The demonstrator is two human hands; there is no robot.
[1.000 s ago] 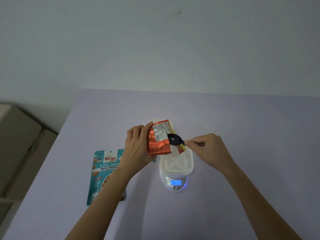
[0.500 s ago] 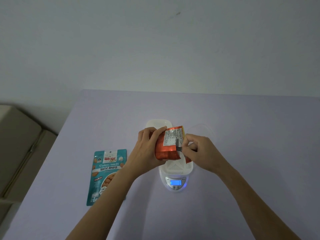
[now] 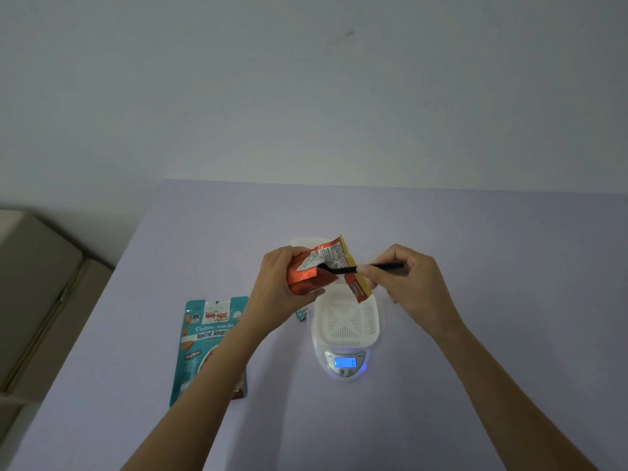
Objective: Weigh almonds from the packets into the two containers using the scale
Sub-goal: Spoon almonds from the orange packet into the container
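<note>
My left hand (image 3: 280,282) grips an orange almond packet (image 3: 312,270), held tilted in the air above the far end of a white slotted container (image 3: 345,321). That container sits on a white scale (image 3: 344,363) with a lit blue display. My right hand (image 3: 413,283) pinches a black spoon (image 3: 360,268); the spoon's bowl is inside the packet's torn mouth. A second white container (image 3: 300,242) shows partly behind the packet. A teal roasted-almond packet (image 3: 207,341) lies flat on the table to the left, partly under my left forearm.
The lilac table (image 3: 492,317) ends at a pale wall behind. A small teal torn scrap (image 3: 300,314) lies left of the scale. A beige piece of furniture (image 3: 37,283) stands beyond the table's left edge.
The spoon went into the packet and my right hand has drawn back to the right, so the handle shows again. The packet is tipped with its mouth toward the right.
</note>
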